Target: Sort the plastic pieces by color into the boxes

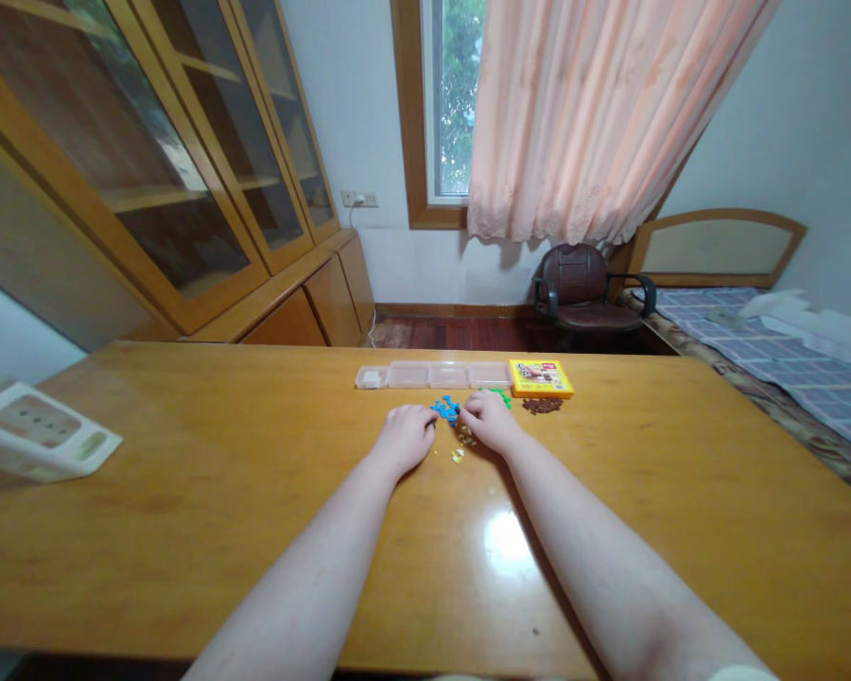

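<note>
My left hand (406, 437) rests on the table with its fingers curled together, left of a pile of small blue pieces (446, 409). Something dark shows at its fingertips, too small to name. My right hand (493, 421) pinches a small dark piece at the right edge of the blue pile. Under and beside it lie cream-coloured pieces (466, 435), with a few white and yellow bits (458, 455) nearer to me. Green pieces (502, 397) are partly hidden behind the right hand. Further right is a heap of brown pieces (543, 406).
A clear plastic compartment case (429, 375) lies behind the piles, beside a yellow box (541, 377) with printed pictures. A white plastic object (43, 430) stands at the table's left. Beyond the table (219, 473) are a cabinet, an office chair (578, 284) and a bed.
</note>
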`<action>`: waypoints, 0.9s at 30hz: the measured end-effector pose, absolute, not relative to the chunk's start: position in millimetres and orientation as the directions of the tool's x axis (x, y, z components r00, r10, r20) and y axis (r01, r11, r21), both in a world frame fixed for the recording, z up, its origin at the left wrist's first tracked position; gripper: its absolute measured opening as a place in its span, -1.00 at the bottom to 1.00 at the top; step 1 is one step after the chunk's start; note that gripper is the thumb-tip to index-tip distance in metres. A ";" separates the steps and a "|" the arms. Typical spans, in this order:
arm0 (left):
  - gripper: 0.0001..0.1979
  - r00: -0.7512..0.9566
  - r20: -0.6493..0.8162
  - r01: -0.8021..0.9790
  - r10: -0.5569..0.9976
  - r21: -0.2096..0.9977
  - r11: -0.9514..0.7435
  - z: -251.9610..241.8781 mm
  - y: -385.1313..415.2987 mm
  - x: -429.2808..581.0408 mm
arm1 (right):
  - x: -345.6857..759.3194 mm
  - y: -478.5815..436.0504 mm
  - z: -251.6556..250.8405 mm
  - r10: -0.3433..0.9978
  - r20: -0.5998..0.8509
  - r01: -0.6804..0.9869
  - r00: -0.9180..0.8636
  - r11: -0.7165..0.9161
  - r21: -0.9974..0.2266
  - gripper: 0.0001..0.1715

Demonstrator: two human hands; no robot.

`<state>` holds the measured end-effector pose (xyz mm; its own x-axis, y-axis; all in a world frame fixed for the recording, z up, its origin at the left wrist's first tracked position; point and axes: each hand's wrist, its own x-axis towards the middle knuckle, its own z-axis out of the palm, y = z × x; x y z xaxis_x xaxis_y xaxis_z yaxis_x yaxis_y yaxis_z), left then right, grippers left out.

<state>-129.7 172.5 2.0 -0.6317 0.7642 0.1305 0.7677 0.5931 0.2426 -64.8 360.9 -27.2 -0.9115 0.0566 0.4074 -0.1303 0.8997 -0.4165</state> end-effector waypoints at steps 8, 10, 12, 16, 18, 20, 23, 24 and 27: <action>-0.71 -0.704 0.129 0.703 0.698 0.267 0.660 4.9 172.5 -130.0 | -63.0 357.5 -21.3 -0.003 0.346 -0.144 -0.938 0.913 -0.382 -0.61; -0.73 -0.734 0.129 0.674 0.667 0.257 0.692 8.3 171.6 -130.2 | -62.8 357.3 -21.1 -0.001 0.336 -0.138 -0.942 0.913 -0.384 -0.59; -0.75 -0.736 0.113 0.673 0.668 0.233 0.702 10.4 170.7 -130.5 | -62.9 357.3 -21.2 0.002 0.334 -0.136 -0.943 0.912 -0.387 -0.58; -0.74 -0.695 0.086 0.713 0.714 0.209 0.669 7.1 170.7 -132.0 | -63.0 357.6 -20.2 0.008 0.334 -0.131 -0.942 0.911 -0.391 -0.58; -0.71 -0.667 0.092 0.738 0.740 0.216 0.639 2.7 171.5 -132.8 | -62.4 357.3 -18.7 -0.017 0.335 -0.151 -0.942 0.913 -0.380 -0.59; -0.67 -0.633 0.101 0.765 0.768 0.231 0.601 -1.6 172.3 -133.4 | -61.4 356.4 -16.9 -0.055 0.336 -0.183 -0.940 0.914 -0.362 -0.62; -0.61 -0.587 0.109 0.796 0.802 0.258 0.547 -5.7 173.0 -134.0 | -60.3 354.5 -15.4 -0.092 0.331 -0.210 -0.939 0.916 -0.343 -0.67; -0.60 -0.576 0.108 0.802 0.810 0.268 0.535 -6.4 173.1 -134.4 | -60.2 354.0 -15.5 -0.094 0.329 -0.211 -0.940 0.916 -0.342 -0.69; -0.58 -0.555 0.106 0.808 0.825 0.304 0.504 -6.7 173.2 -136.4 | -60.6 353.2 -17.4 -0.079 0.336 -0.202 -0.939 0.915 -0.348 -0.75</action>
<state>-136.4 173.2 -6.7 -0.5549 0.8251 0.1063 0.8082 0.5043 0.3042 -60.6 353.2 -17.4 -0.9386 -0.0794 0.3357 -0.2020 0.9153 -0.3484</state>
